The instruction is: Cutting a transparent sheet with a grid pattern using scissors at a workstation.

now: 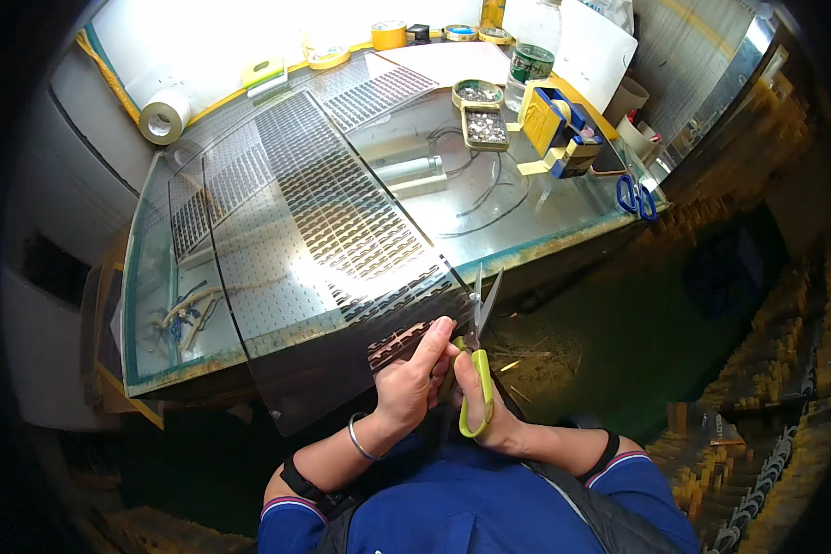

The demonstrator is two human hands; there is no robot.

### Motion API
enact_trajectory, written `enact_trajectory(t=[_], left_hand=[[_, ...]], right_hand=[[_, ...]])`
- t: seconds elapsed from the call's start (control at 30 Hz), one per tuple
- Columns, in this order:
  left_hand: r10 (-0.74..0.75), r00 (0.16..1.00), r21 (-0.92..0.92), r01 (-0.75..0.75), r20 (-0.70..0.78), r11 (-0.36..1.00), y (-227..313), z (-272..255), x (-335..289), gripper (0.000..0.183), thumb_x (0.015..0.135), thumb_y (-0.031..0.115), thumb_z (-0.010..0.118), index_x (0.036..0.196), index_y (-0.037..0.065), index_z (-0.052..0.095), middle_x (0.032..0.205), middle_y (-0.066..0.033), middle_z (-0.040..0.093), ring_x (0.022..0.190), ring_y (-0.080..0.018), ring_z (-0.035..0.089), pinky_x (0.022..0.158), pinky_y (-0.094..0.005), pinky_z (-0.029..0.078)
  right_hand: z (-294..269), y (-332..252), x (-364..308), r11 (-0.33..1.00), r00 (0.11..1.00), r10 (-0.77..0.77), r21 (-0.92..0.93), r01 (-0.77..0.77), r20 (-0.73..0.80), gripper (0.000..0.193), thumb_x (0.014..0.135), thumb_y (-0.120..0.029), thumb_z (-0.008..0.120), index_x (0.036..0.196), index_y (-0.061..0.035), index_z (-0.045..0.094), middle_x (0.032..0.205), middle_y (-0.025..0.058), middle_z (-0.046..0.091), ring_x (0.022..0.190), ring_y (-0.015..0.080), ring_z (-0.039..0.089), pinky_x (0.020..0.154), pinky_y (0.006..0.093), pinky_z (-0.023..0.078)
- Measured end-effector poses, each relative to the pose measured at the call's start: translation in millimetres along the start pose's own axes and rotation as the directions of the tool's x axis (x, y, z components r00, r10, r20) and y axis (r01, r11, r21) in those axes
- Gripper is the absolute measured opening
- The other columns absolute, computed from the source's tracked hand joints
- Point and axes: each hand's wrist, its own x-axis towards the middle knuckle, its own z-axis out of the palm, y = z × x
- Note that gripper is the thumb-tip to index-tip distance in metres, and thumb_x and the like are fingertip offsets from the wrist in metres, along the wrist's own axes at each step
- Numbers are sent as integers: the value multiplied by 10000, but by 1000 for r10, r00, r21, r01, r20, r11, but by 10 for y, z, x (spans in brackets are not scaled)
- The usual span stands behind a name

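My left hand point(404, 386) is closed around a small piece of dark patterned film point(395, 347), thumb pressed on top. Whether that piece joins the large sheet behind it cannot be made out. In my right hand point(497, 417) is a pair of scissors point(475, 367) with yellow-green handles. Their blades point away from me and stand a little apart, just right of the left thumb. Both hands are close together in front of my body. Beyond them a large transparent sheet printed with rows of dark marks point(328, 208) lies on the glass-topped table point(499, 245), its near end hanging over the edge.
A yellow-and-blue tape dispenser point(549, 120), two tins of small pieces point(486, 127), a clear bottle point(534, 60) and blue-handled scissors point(637, 197) sit at the right. A white tape roll point(163, 117) stands far left. More tape rolls point(389, 35) line the back.
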Motion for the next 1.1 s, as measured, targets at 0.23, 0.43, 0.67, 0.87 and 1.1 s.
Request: enact_trajectory(t=[0.23,0.43,0.67,0.87,1.1], left_hand=[[-13,1000,-36,13,16,999,-6,-28,-1,340,850,354,565,692,54,565,472,11,418,348,-67,358,307,-207,268],[-54,992,-135,69,109,988,24,-126,-26,339,851,335,564,717,24,549,494,-59,480,348,-137,429,300,-247,346],[143,989,-77,-141,32,987,-46,-233,-3,207,817,217,627,790,12,615,639,-67,584,523,-125,538,523,-236,446],[153,986,-107,-145,70,984,-24,-317,11,126,788,131,651,833,15,635,750,-73,628,581,-101,547,582,-224,436],[107,994,-134,-106,0,985,52,-531,-58,104,821,124,599,813,20,598,707,-63,602,578,-114,560,552,-235,442]], right_hand=[[-33,185,12,991,998,16,134,-23,55,469,923,-448,330,972,-4,475,817,51,477,697,120,483,627,260,420],[-25,224,-43,976,997,-45,215,30,65,474,903,-487,347,881,-25,454,778,51,467,656,117,473,582,250,406],[-95,214,-143,931,982,-19,361,-50,185,482,874,-512,394,851,-31,430,726,30,413,629,103,449,558,234,395],[-179,147,-210,940,968,113,291,-177,224,466,860,-508,435,814,-45,429,683,18,419,572,79,445,496,207,389],[-381,185,-68,993,994,-113,16,113,2,292,867,-306,538,889,-23,468,750,49,478,627,124,493,586,256,424]])
